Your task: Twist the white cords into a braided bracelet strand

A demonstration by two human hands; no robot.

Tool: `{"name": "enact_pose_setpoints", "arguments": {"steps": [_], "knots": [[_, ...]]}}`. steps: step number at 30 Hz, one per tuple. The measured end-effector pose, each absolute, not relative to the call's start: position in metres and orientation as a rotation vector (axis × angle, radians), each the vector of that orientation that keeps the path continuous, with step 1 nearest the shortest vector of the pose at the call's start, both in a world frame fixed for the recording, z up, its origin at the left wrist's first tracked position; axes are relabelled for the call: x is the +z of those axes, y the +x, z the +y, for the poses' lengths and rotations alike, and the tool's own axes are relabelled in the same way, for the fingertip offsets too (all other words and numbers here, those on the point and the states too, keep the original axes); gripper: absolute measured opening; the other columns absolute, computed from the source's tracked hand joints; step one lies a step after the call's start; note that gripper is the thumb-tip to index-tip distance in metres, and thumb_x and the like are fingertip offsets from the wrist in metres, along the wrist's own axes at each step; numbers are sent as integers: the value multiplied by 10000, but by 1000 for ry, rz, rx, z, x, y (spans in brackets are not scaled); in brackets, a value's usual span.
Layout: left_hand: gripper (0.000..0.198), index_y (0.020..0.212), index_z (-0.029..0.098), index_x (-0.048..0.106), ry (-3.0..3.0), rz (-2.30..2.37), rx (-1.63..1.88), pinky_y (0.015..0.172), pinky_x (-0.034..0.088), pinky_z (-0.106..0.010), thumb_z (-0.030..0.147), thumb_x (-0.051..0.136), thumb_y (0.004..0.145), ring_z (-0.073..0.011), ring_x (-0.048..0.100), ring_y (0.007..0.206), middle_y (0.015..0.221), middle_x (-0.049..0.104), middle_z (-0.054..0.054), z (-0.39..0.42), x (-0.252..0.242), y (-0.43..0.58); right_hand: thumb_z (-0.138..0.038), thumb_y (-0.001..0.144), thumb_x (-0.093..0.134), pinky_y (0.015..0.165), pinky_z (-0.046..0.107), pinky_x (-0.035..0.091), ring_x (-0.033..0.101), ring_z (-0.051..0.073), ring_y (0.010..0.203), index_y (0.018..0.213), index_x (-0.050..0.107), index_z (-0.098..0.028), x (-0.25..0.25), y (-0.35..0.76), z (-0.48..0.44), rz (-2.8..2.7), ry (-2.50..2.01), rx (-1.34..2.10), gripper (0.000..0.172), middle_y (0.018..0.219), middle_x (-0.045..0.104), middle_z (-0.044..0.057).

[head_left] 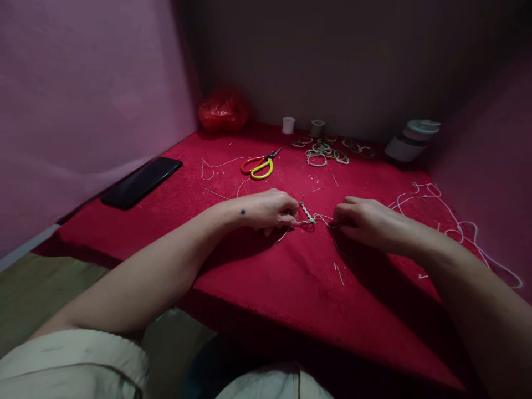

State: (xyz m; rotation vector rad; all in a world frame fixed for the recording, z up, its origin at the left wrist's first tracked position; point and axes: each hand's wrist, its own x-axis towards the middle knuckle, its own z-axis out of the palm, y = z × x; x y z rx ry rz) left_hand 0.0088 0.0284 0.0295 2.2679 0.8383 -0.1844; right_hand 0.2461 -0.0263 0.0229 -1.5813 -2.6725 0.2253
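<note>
A: Head view. We note the left hand point(268, 210) and the right hand point(366, 219) resting on the bench point(291, 260), both closed narrow, each pinching an end of the braided cord point(307, 213). The cord lies between them, near the middle of the bench, its knotted part tilted up from the cloth.

B: Handling?

A: We judge the cord light, soft and limp. It will not bear its own shape, and it should be gripped at the strand ends just beside the knots, as both hands do now. The thin strands may slip from the fingertips, so a tight pinch is advisable. Nothing here looks fragile.

B: Surroundings?

A: The scissors point(260, 165) lie well apart, behind the left hand. The phone point(141, 181) rests near the left edge. A pile of finished loops point(324, 151) sits toward the back, with a small white cup point(288, 124) and a roll of tape point(317, 127) behind it. A red bag point(223, 110) fills the back corner. A lidded jar point(411, 141) lies tilted at the back right. Loose white cord point(453, 221) trails along the right side, near the right forearm.

B: Open room?

A: We find bare cloth in front of both hands, down to the near edge. Walls close in the left, back and right sides. Cord offcuts point(338, 272) are scattered on the cloth.
</note>
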Motion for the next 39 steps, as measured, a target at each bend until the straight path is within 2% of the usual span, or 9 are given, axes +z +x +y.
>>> {"name": "enact_pose_setpoints", "arguments": {"steps": [4,13,16,19,23,26,30,36,39], "knots": [[274,879,144,572,2272,840,-187,448,335,-197,373,429,830,-91,508,449,576,583,-22,27,32,9,-223,786,486,523,231,314,439,108,600,830,549,-205,22,243,-28,-2662,-1587,168,79,804,491,29],[283,862,149,583,2274,827,-153,441,326,-195,389,437,829,-89,502,438,566,580,-18,29,28,7,-190,753,479,540,237,322,474,118,617,721,572,-186,23,237,-28,-2647,-1637,187,98,761,554,40],[285,866,149,580,2279,830,-158,445,330,-196,391,433,830,-89,503,443,570,580,-18,28,29,7,-210,750,502,506,233,311,467,103,554,717,585,-188,30,230,-34,-2576,-1660,326,91,672,581,14],[288,863,147,580,2287,828,-162,455,337,-196,391,431,832,-85,501,450,583,588,-22,28,30,8,-246,773,502,458,230,278,410,82,469,689,603,-192,38,223,-42,-2579,-1644,525,142,560,543,-17],[286,851,145,579,2299,821,-157,458,340,-196,388,431,832,-84,502,449,580,586,-21,28,29,8,-302,816,471,469,215,314,433,87,498,735,640,-194,38,221,-44,-2545,-1475,853,216,566,533,-22],[275,844,148,575,2303,823,-158,447,336,-196,380,427,833,-87,504,441,565,581,-18,28,29,8,-269,797,497,561,227,383,518,119,621,834,637,-169,26,223,-34,-2318,-1563,573,176,723,601,25],[271,843,151,569,2279,828,-160,446,339,-195,381,426,833,-88,513,446,585,600,-25,28,29,8,-246,778,518,642,256,412,536,147,698,945,612,-160,6,223,-23,-2335,-1591,270,210,846,577,67],[275,860,156,571,2271,831,-158,434,326,-191,390,430,831,-86,508,437,566,584,-13,28,28,8,-162,771,487,613,252,391,503,135,642,755,597,-159,3,216,-21,-2397,-1639,196,111,771,554,55],[267,851,159,574,2272,816,-155,440,328,-189,377,418,836,-81,504,440,577,587,-10,29,27,8,-149,749,501,590,242,376,501,128,618,719,592,-161,7,218,-22,-2350,-1672,216,97,717,575,42]]}}
